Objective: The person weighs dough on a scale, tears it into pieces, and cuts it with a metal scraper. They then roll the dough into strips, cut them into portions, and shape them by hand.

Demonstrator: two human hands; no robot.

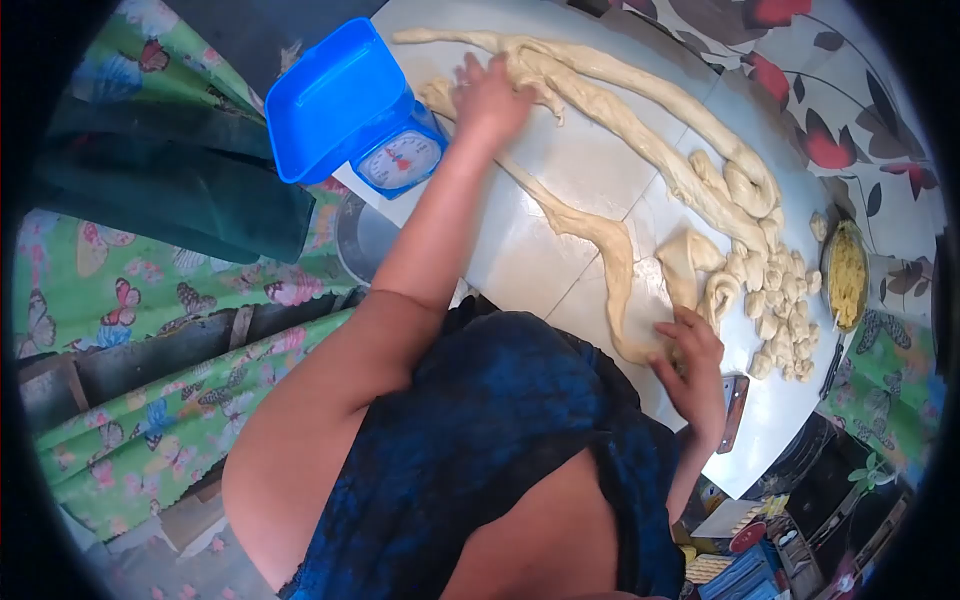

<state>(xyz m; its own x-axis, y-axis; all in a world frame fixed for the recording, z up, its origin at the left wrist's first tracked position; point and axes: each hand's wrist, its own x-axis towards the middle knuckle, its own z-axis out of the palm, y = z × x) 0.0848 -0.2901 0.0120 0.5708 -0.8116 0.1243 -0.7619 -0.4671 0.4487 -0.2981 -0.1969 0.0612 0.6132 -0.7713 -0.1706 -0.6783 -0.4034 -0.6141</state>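
Note:
My left hand (490,100) reaches to the far side of the table, fingers spread, over the end of a thin dough strand (597,228) beside the scale. That strand curves across the tiles toward me. Its near end meets my right hand (693,365), whose fingers curl round the dough. A wider flap of dough (687,255) also runs down to those fingers. Long thick dough ropes (640,135) lie beyond, along the table's far side. Several small cut dough pieces (780,310) are heaped to the right.
A blue kitchen scale (400,160) with a blue tray (340,95) stands at the table's left edge. At the right are a dish of yellow filling (848,275) and a wooden-handled blade (734,412) close to my right wrist. Butterfly-patterned cloth (120,430) hangs at the left.

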